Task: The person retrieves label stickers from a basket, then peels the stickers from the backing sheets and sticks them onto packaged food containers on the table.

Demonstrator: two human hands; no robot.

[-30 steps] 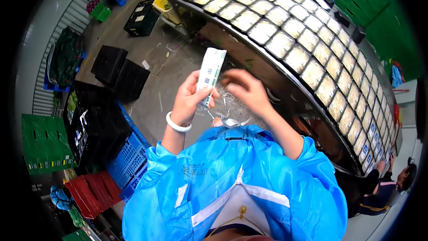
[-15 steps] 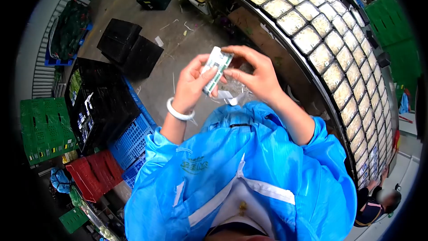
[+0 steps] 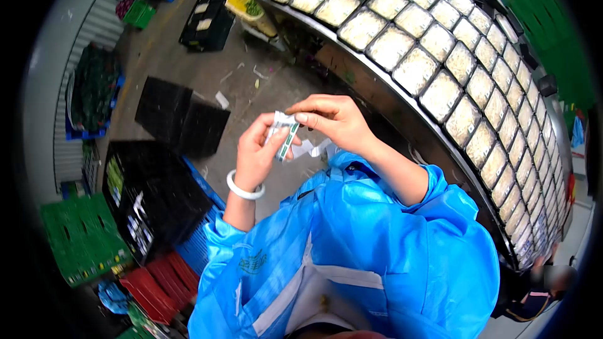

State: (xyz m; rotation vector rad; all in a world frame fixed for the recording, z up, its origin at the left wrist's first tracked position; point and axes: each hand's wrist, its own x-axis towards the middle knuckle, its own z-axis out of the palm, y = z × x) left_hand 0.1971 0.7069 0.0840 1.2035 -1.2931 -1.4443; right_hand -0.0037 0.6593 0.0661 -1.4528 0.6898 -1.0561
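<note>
One printed strip (image 3: 284, 135), white with green marks, is staying aloft over the floor (image 3: 245, 94), just in front of the blue jacket (image 3: 402, 232). Left hand (image 3: 254, 144) is closing thumb and fingers around its lower part, thumb lying across the face; a white bracelet (image 3: 245, 191) is circling that wrist. Right hand (image 3: 339, 120) is pinching the upper end between thumb and forefinger, other fingers loosely bending alongside. A pale band (image 3: 306, 149) is hanging just below, near the jacket; cannot tell what it is joining. To the right, the bench (image 3: 370, 64) is carrying close-packed rows of black trays (image 3: 416, 70) with pale contents. Black crates (image 3: 182, 116) are standing on the floor to the left. Far lower right, another person (image 3: 532, 301) is showing near the bench's end.
</note>
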